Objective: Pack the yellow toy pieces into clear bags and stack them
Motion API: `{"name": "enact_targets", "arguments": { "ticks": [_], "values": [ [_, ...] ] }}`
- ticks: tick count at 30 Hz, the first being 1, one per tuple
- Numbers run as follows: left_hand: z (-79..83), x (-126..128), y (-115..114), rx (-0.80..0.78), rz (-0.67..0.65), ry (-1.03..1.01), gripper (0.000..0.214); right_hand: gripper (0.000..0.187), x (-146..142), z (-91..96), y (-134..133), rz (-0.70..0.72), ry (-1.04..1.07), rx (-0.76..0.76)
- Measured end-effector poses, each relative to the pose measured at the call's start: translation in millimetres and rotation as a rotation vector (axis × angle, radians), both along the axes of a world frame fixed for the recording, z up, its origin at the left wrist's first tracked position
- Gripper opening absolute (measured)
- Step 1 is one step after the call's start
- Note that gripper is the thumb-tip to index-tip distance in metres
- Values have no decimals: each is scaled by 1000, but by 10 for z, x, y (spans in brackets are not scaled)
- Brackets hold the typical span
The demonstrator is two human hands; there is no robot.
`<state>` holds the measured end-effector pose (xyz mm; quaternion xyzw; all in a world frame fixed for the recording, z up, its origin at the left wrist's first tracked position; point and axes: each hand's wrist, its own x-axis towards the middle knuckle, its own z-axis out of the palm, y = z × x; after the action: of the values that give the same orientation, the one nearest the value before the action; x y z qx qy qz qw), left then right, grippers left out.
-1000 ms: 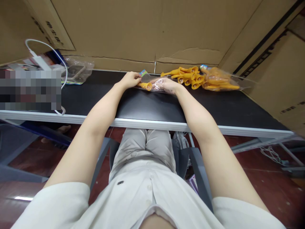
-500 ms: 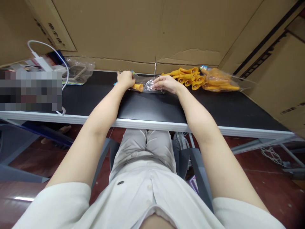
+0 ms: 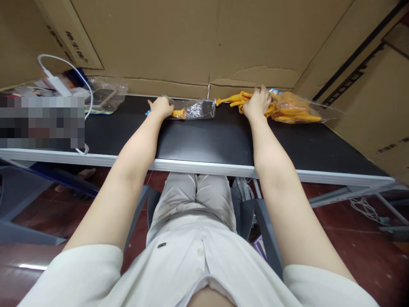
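Note:
My left hand (image 3: 160,107) rests closed on the left end of a clear plastic bag (image 3: 196,109) lying on the black table (image 3: 204,138). A yellow plastic trumpet (image 3: 178,114) lies inside that bag, beside my fingers. My right hand (image 3: 257,103) lies over a loose pile of yellow trumpets (image 3: 238,99) at the back of the table, fingers curled down onto them. Whether it grips one is hidden under the palm.
A filled bag of yellow trumpets (image 3: 295,108) lies right of the pile. Cardboard walls (image 3: 191,42) close the table's back and right. At the far left sit a clear packet (image 3: 105,98), a white charger and cable (image 3: 60,81) and a blurred patch.
My right hand let go of the clear bag and moved right onto the loose trumpet pile. My left hand slid the bag with its trumpet a little to the left.

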<state>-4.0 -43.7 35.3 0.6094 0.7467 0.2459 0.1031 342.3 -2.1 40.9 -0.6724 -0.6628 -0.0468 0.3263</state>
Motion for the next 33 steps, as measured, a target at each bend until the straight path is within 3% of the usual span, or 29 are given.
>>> {"name": "enact_targets", "arguments": {
  "ticks": [4,10,17,22,27,33],
  "values": [
    [7,5,-12,-11,-3,-19,66,53,42,13,-86,-48,-26,-71],
    [-14,-17,23,-16,-22,-16,62,51,27,26,-71,-71,71,-24],
    [-51,-50,73,-12,-14,13,62,30,161,-41,58,33,185,20],
    [-51,-53,81,-13,-24,-1,64,37,27,63,-115,-89,130,-39],
    [-35,12,54,-41,30,123,60,50,-60,101,-148,-252,73,-42],
    [-27,44,33,-44,37,167,56,43,0,76,-64,-220,105,14]
  ]
}}
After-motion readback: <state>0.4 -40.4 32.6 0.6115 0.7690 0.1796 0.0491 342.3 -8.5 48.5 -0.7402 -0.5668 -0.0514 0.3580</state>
